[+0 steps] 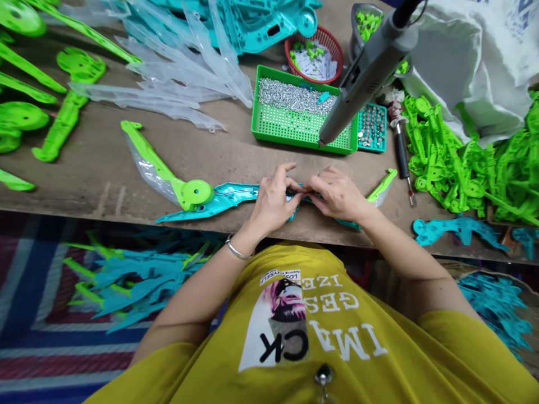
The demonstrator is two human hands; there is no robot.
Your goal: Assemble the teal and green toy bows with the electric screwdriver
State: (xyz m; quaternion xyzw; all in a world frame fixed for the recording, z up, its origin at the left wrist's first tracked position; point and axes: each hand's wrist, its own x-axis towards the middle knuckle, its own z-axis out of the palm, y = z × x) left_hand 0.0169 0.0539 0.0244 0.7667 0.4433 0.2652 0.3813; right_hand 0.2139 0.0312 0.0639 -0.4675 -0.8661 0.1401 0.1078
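Note:
A long turquoise plastic part lies along the table's front edge, joined at its left to a bright green arm with a clear plastic piece. My left hand rests over the middle of the turquoise part, thumb and fingers pinched on something small I cannot make out. Fingertips of my right hand meet it from the right, also pinched, above the same part. What lies between the fingertips is hidden. Past my right hand, a green piece sticks out at an angle.
Beyond my hands stands a green basket of screws, with a hanging electric screwdriver over it. A red basket, a small turquoise tray and a black-handled tool are nearby. Green parts are heaped at right.

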